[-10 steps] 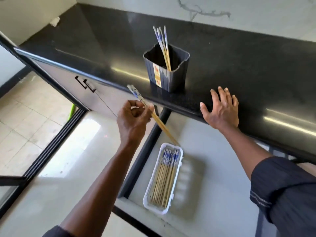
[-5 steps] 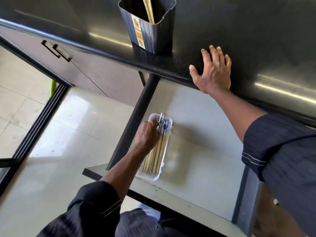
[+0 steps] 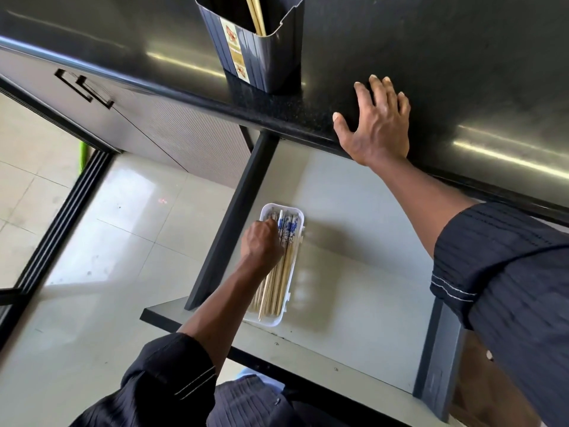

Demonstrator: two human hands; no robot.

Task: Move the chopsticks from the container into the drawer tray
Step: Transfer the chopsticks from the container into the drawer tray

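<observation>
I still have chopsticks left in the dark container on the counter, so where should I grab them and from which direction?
Pinch the chopsticks by their upper shafts, above the container rim, coming straight down from above. They stand nearly upright, leaning against the inside wall, and the tall walls block any side approach. The left hand is down at the tray, so it would likely have to come back up.

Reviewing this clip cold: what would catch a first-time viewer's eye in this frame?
First, the left hand reaching down into the white plastic tray of blue-patterned wooden chopsticks, low in the open grey drawer. Next, the right hand spread flat on the glossy black countertop. Beside it, at the top edge, stands the dark ribbed container with a few chopsticks left inside.
</observation>
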